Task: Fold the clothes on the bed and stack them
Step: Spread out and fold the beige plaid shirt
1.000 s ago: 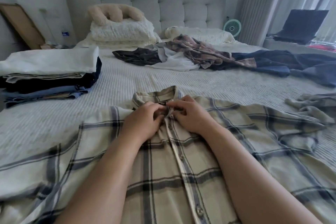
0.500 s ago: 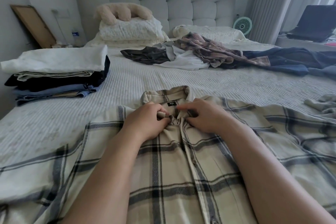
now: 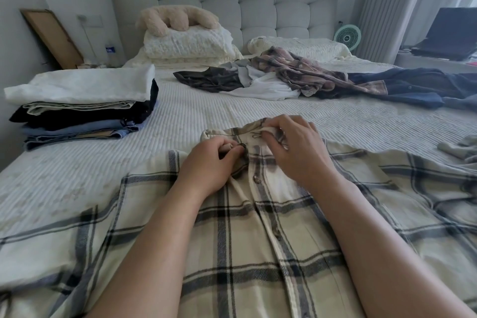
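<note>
My left hand (image 3: 214,160) pinching plaid shirt (image 3: 258,240) placket near collar, right hand (image 3: 294,147) gripping collar. Shirt flat on bed (image 3: 180,116), unfolded. Folded stack (image 3: 82,108) done at left; loose pile (image 3: 296,77) remains.

Soft daylight from the right, slight blur, wide-angle bending at edges

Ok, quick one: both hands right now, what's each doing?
Left hand: fingers curled, pinching the plaid shirt beside the collar.
Right hand: fingers pinching the shirt's collar.
</note>
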